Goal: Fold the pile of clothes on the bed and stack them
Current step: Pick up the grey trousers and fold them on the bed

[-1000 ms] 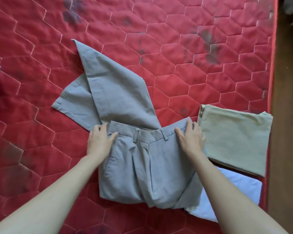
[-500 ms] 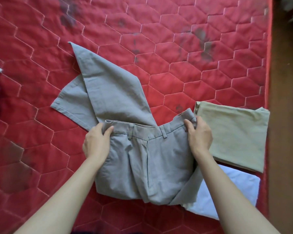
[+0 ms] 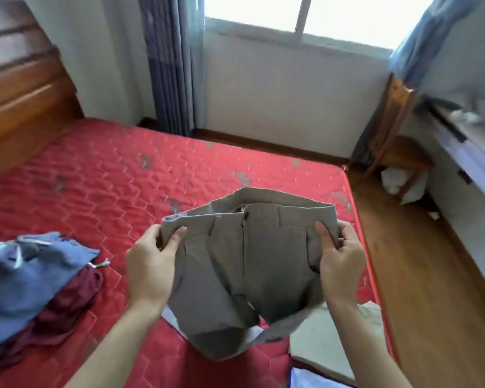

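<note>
- Left hand (image 3: pixel 149 264) and right hand (image 3: pixel 338 254) each pinch a waistband end of the grey woven trousers (image 3: pixel 244 275), lifted above the red quilted bed (image 3: pixel 123 175).
- Between grips, keep the waistband taut and level; below, let the legs hang straight before laying down.

Two hands, left (image 3: pixel 151 264) and right (image 3: pixel 339 256); one grey trousers (image 3: pixel 244 264) between them; two unfolded garments left of the left hand: blue (image 3: pixel 25 278), maroon (image 3: pixel 73 298).
</note>
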Demonstrator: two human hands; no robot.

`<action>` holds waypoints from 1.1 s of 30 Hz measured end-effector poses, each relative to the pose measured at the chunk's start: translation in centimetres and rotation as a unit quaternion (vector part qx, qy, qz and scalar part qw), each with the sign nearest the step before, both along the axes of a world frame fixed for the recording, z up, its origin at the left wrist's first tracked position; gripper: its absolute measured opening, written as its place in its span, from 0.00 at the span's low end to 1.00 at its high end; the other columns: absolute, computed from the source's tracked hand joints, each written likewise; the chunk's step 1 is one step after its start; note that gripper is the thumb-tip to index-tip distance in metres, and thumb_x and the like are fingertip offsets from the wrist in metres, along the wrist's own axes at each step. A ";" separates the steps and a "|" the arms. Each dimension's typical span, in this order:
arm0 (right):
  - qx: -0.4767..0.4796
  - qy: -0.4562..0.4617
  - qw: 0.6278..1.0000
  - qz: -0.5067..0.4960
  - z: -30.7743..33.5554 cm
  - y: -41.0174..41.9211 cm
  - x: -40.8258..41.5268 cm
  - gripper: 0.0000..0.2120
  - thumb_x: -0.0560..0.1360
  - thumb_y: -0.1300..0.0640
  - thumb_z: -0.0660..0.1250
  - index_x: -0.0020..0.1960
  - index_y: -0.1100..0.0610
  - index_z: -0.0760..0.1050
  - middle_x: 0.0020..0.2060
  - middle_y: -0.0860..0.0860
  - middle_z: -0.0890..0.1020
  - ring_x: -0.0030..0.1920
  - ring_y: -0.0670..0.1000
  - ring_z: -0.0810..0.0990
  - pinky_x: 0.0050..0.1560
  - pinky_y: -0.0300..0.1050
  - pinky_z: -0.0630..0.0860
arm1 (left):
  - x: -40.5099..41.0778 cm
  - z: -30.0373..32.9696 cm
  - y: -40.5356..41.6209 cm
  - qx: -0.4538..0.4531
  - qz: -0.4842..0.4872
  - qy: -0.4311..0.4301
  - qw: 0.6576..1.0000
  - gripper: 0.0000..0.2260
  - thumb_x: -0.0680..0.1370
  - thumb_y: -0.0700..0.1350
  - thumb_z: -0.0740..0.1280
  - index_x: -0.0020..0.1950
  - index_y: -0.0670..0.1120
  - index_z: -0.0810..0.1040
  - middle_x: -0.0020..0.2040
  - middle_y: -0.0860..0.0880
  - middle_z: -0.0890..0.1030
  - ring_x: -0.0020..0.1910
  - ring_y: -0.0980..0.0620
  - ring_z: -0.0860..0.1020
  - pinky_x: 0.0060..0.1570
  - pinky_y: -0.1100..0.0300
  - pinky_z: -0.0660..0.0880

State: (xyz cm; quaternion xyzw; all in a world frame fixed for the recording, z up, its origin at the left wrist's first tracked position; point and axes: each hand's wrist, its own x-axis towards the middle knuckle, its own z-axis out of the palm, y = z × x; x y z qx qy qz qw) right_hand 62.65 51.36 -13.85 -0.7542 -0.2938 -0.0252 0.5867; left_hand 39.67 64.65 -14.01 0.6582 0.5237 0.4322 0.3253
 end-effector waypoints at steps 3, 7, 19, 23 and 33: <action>0.062 -0.053 0.997 0.013 8.2 -0.2 -4.7 0.07 0.75 0.53 0.72 0.43 0.44 0.74 0.36 0.43 0.78 0.38 0.41 0.76 0.38 0.29 0.67 | 0.1 9.4 -2.8 0.031 -0.021 -0.101 0.994 0.09 0.75 0.46 0.72 0.38 0.44 0.78 0.30 0.44 0.77 0.27 0.56 0.67 0.29 0.65 0.66; 0.124 -0.107 0.982 0.094 12.8 -0.7 -13.4 0.05 0.72 0.57 0.71 0.48 0.51 0.81 0.42 0.42 0.78 0.42 0.39 0.78 0.40 0.28 0.74 | -0.3 16.8 -7.3 -0.015 -0.079 -0.269 0.960 0.06 0.76 0.43 0.70 0.40 0.51 0.80 0.36 0.45 0.83 0.36 0.49 0.78 0.40 0.53 0.76; 0.061 -0.116 0.965 0.229 10.1 -2.2 -22.5 0.11 0.78 0.60 0.63 0.55 0.59 0.82 0.46 0.44 0.79 0.45 0.37 0.78 0.45 0.26 0.71 | -7.7 13.4 -9.8 -0.148 -0.201 -0.334 0.909 0.07 0.74 0.42 0.72 0.51 0.45 0.81 0.43 0.48 0.85 0.44 0.52 0.84 0.42 0.64 0.77; -0.073 -0.111 0.931 0.339 6.7 -2.7 -22.8 0.20 0.75 0.63 0.56 0.65 0.62 0.76 0.54 0.50 0.77 0.54 0.39 0.77 0.55 0.31 0.73 | -9.7 9.0 -7.8 -0.148 -0.180 -0.226 0.946 0.08 0.77 0.36 0.68 0.49 0.47 0.82 0.43 0.51 0.86 0.45 0.53 0.83 0.44 0.66 0.76; -0.156 -0.157 0.950 0.218 4.8 -5.2 -17.1 0.09 0.76 0.66 0.68 0.53 0.57 0.83 0.47 0.46 0.83 0.46 0.43 0.81 0.47 0.33 0.75 | -14.6 3.1 -8.2 -0.069 -0.224 -0.074 0.969 0.14 0.78 0.35 0.66 0.52 0.56 0.78 0.46 0.59 0.83 0.46 0.60 0.80 0.50 0.67 0.74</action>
